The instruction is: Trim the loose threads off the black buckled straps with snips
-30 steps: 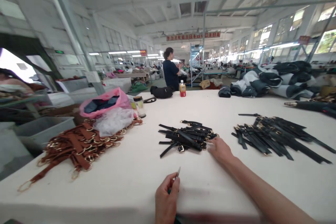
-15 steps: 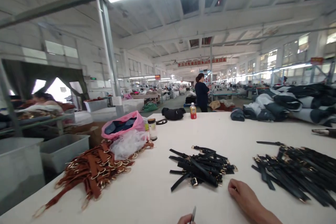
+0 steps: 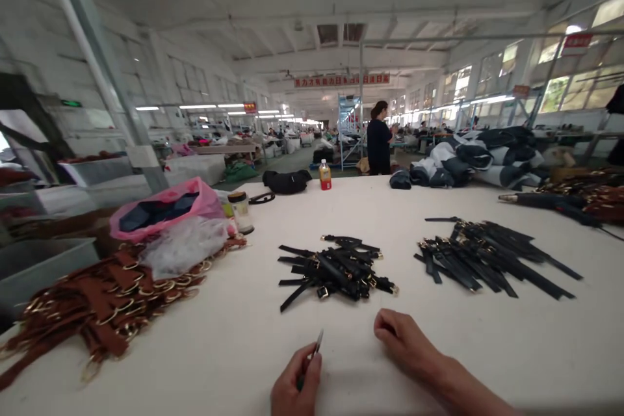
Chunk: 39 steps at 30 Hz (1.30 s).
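Observation:
Near the front edge of the white table (image 3: 205, 364), my left hand (image 3: 297, 377) is closed around a small pointed metal tool (image 3: 318, 342), its tip up. My right hand (image 3: 402, 341) rests on the table to the right, fingers curled in; what they hold, if anything, is hidden. Just beyond both hands lies a pile of black straps with gold buckles (image 3: 341, 270). A second pile of black straps (image 3: 487, 257) spreads out farther right. Brown straps with gold rings (image 3: 107, 292) are heaped at the left.
A pink bag (image 3: 205, 198), clear plastic (image 3: 182, 247) and a jar (image 3: 241, 213) stand at the left. Farther back are a black bundle (image 3: 287, 181), a drink bottle (image 3: 325, 175) and dark-and-white rolls (image 3: 453, 166). A person (image 3: 379, 140) stands beyond the table.
The view has turned right and tilted down, so the piles appear farther left and higher. More of my left hand with the tool now shows.

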{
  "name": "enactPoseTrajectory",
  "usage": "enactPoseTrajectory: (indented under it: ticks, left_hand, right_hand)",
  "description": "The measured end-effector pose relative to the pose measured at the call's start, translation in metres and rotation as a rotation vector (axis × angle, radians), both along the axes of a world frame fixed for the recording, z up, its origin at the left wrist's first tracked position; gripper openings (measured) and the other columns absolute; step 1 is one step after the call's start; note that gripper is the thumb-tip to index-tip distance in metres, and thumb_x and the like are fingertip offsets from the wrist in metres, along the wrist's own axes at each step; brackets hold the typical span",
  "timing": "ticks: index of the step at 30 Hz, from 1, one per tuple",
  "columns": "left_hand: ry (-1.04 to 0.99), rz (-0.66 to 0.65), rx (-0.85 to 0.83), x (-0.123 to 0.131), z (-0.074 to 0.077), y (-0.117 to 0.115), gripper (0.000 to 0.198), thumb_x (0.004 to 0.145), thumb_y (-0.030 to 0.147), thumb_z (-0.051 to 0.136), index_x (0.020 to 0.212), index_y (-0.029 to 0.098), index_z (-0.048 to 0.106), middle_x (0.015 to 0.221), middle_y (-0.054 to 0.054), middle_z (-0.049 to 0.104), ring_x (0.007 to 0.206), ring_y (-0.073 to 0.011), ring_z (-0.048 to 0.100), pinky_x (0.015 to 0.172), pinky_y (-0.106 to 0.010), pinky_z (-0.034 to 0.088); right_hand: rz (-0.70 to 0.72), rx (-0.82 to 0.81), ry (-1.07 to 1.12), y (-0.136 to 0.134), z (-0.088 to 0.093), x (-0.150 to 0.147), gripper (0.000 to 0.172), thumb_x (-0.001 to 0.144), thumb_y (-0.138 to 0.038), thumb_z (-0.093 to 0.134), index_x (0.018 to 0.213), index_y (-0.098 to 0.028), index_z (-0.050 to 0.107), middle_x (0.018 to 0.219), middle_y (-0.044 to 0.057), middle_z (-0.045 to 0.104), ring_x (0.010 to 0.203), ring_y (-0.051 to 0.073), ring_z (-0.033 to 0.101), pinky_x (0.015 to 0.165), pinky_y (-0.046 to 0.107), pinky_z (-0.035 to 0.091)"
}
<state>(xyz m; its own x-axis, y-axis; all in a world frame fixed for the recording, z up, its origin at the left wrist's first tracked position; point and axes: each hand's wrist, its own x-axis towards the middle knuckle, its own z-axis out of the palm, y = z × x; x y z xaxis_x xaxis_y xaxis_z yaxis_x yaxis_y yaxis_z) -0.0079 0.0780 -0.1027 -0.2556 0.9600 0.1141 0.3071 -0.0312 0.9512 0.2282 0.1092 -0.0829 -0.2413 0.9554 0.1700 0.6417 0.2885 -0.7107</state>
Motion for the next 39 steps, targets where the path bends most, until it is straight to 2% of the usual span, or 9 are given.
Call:
enactPoseTrajectory:
  ticks: [6, 10, 14, 17, 21, 24, 29, 33, 39]
  left_hand:
    - [-0.007, -0.039, -0.043, 0.002, 0.009, -0.003, 0.043, 0.069, 0.056, 0.061, 0.091, 0.021, 0.071, 0.081, -0.002, 0.071, 0.085, -0.0239, 0.063, 0.073, -0.03, 0.049]
    - [-0.018, -0.03, -0.064, 0.002, 0.009, -0.004, 0.043, 0.069, 0.055, 0.062, 0.094, 0.02, 0.07, 0.084, -0.002, 0.072, 0.086, -0.0243, 0.062, 0.073, -0.03, 0.048]
    - [-0.028, -0.011, -0.073, 0.003, 0.007, -0.006, 0.045, 0.07, 0.056, 0.061, 0.096, 0.02, 0.069, 0.08, -0.001, 0.071, 0.082, -0.0233, 0.062, 0.075, -0.031, 0.047]
    - [-0.024, -0.011, -0.079, 0.004, 0.008, -0.007, 0.044, 0.071, 0.055, 0.061, 0.095, 0.02, 0.069, 0.081, -0.001, 0.071, 0.083, -0.0233, 0.062, 0.076, -0.031, 0.047]
    - [-0.007, -0.028, -0.08, 0.003, 0.009, -0.007, 0.042, 0.072, 0.055, 0.059, 0.095, 0.021, 0.069, 0.085, -0.002, 0.071, 0.086, -0.0235, 0.062, 0.073, -0.03, 0.047]
    - [0.017, -0.051, -0.077, 0.001, 0.008, -0.007, 0.041, 0.072, 0.054, 0.06, 0.095, 0.021, 0.07, 0.087, -0.002, 0.072, 0.086, -0.0236, 0.063, 0.074, -0.03, 0.048]
    - [0.048, -0.07, -0.09, 0.001, 0.009, -0.008, 0.04, 0.072, 0.053, 0.06, 0.096, 0.022, 0.07, 0.087, -0.002, 0.072, 0.085, -0.0226, 0.063, 0.073, -0.029, 0.048]
    - [0.057, -0.073, -0.103, 0.003, 0.013, -0.008, 0.041, 0.072, 0.053, 0.059, 0.096, 0.021, 0.069, 0.084, -0.002, 0.071, 0.082, -0.0223, 0.062, 0.072, -0.029, 0.047]
    - [0.051, -0.106, -0.118, 0.003, 0.014, -0.014, 0.039, 0.075, 0.051, 0.059, 0.097, 0.021, 0.068, 0.086, -0.002, 0.071, 0.081, -0.0214, 0.062, 0.073, -0.03, 0.046]
  right_hand:
    - [0.113, -0.055, 0.071, -0.044, -0.002, -0.026, 0.01, 0.077, -0.012, 0.046, 0.072, -0.018, 0.051, 0.072, -0.002, 0.058, 0.068, 0.012, 0.051, 0.063, 0.022, 0.035]
    - [0.221, -0.18, 0.091, -0.051, 0.007, -0.022, 0.01, 0.074, -0.011, 0.049, 0.071, -0.018, 0.055, 0.068, -0.004, 0.059, 0.064, 0.01, 0.052, 0.057, 0.019, 0.035]
    - [-0.023, -0.05, -0.102, -0.011, 0.022, 0.008, 0.013, 0.078, -0.017, 0.051, 0.086, -0.019, 0.061, 0.081, 0.0, 0.064, 0.074, 0.014, 0.056, 0.064, 0.023, 0.041]
    - [-0.314, 0.098, -0.313, 0.036, 0.024, 0.033, 0.041, 0.076, -0.022, 0.058, 0.117, -0.019, 0.055, 0.115, 0.008, 0.058, 0.101, 0.021, 0.053, 0.083, 0.032, 0.041]
    - [-0.351, 0.056, -0.381, 0.066, 0.014, 0.046, 0.024, 0.075, -0.018, 0.056, 0.097, -0.015, 0.064, 0.093, 0.008, 0.064, 0.09, 0.02, 0.056, 0.078, 0.03, 0.04]
    - [-0.371, 0.033, -0.41, 0.049, 0.007, 0.046, 0.02, 0.074, -0.019, 0.056, 0.091, -0.015, 0.065, 0.084, 0.007, 0.064, 0.081, 0.02, 0.058, 0.073, 0.029, 0.039]
    - [-0.323, -0.084, -0.317, -0.014, 0.003, 0.039, 0.056, 0.076, -0.027, 0.057, 0.13, -0.018, 0.045, 0.069, -0.001, 0.066, 0.065, 0.018, 0.06, 0.064, 0.028, 0.039]
    - [-0.197, -0.21, -0.129, -0.046, 0.007, 0.02, 0.047, 0.078, -0.028, 0.055, 0.124, -0.019, 0.05, 0.066, -0.002, 0.067, 0.063, 0.017, 0.062, 0.062, 0.026, 0.041]
    - [-0.034, -0.376, 0.084, -0.056, 0.014, -0.025, 0.036, 0.078, -0.027, 0.056, 0.113, -0.017, 0.058, 0.067, 0.0, 0.068, 0.058, 0.014, 0.06, 0.053, 0.023, 0.04]
